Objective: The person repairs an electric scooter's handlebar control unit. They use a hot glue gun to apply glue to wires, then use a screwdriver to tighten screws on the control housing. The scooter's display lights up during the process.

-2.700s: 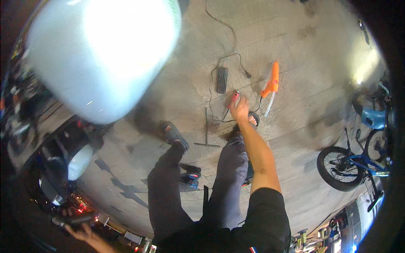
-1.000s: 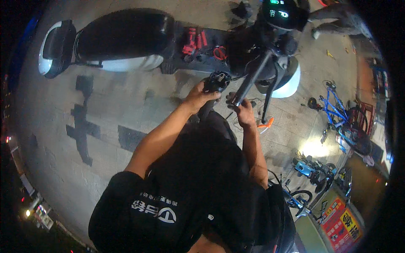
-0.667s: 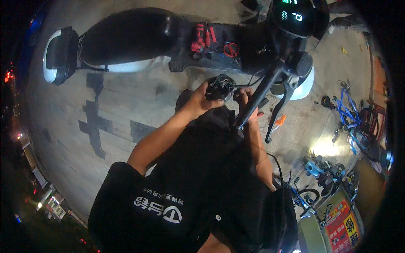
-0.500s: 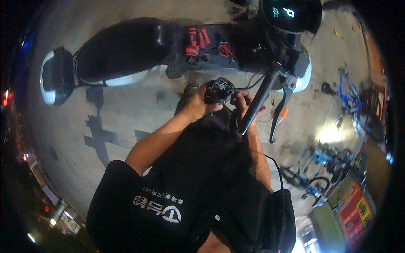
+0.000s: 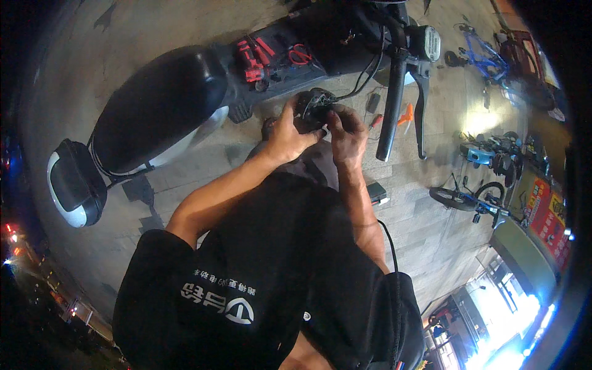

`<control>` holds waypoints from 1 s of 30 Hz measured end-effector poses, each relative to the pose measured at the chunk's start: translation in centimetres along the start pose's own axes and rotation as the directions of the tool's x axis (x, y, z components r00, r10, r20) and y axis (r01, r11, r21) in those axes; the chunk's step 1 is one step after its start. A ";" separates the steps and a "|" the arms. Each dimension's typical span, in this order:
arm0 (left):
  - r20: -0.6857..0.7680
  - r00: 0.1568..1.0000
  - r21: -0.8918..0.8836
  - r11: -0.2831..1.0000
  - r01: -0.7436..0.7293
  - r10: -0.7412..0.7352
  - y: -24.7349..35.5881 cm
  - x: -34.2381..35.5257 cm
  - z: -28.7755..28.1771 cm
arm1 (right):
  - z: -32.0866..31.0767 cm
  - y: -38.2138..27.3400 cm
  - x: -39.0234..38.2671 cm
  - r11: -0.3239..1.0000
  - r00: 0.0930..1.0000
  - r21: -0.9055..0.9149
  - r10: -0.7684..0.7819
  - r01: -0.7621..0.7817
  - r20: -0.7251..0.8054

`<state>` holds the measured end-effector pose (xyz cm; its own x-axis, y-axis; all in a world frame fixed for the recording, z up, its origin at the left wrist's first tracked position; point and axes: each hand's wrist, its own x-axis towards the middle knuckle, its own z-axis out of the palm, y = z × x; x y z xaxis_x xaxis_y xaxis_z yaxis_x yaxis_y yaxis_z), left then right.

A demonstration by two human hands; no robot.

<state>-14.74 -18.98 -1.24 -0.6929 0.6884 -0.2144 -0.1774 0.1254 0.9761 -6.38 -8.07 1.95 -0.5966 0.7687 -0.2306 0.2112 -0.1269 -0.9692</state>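
- A round black part [image 5: 313,108] with trailing wires is gripped by the left hand [image 5: 285,131].
- Right hand [image 5: 346,132] fingers are pinched on its edge, beside the scooter handlebar [image 5: 391,105].

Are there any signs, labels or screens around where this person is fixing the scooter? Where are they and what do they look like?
Sign: far right edge, beside the parked bicycles, an upright red panel with yellow and white markings.
Printed logo: on the person's black shirt, bottom centre, white symbol with small white lettering.
Scooter display: at the handlebar, top right, a rounded grey panel seen at an angle.
Neither the left hand nor the right hand touches these.
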 end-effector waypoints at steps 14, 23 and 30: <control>0.056 0.998 -0.007 0.999 -0.036 0.037 0.3 0.2 -0.7 | -0.1 -1.2 1.2 0.916 0.984 -0.365 -0.138 0.168 0.109; 0.039 0.999 0.029 1.000 0.004 -0.005 1.2 0.0 -0.4 | -0.4 1.0 -0.6 0.980 0.976 -0.005 -0.200 0.200 -0.089; 0.070 0.997 0.022 0.999 -0.023 0.021 2.4 -0.3 -0.4 | -3.2 3.8 0.5 0.831 0.949 0.525 0.290 -0.183 -0.128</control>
<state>-15.25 -19.19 1.11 -0.6457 0.7394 -0.1905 -0.1461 0.1252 0.9813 -3.39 -6.22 -1.61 -0.4060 0.7724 -0.4883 -0.1214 -0.5752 -0.8089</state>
